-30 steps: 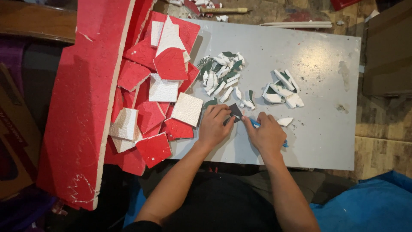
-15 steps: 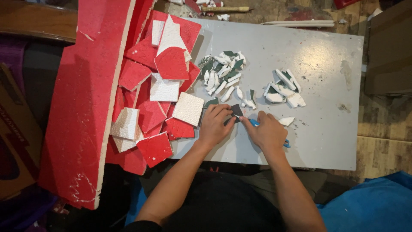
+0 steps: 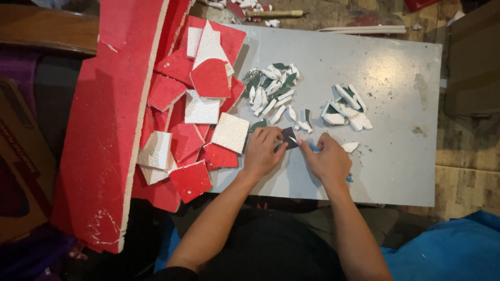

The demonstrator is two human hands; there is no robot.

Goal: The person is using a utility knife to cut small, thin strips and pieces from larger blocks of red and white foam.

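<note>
The left hand pinches a small dark green foam offcut between thumb and fingertips, just above the near middle of the grey worktop. The right hand is closed around a blue-handled cutting tool, its tip meeting the offcut's right edge — the blade itself is too small to make out.

Handling, as a judgement: the offcut looks like thin foam board, so very light, fairly stiff yet easily dented and crumbly at the cut edges. A light pinch across its flat faces, well back from the tool's tip, seems the sound place to hold it; a hard squeeze would likely mark it.

Appearance: roughly four-sided, flat, dark green on the upper face, no larger than the fingertips around it.

Beyond the hands lie two heaps of green-and-white foam slivers — the larger heap further back, the smaller heap to the right. A stray white chip lies beside the right hand. Red and white foam pieces are stacked at the left, against a big red foam board.
</note>
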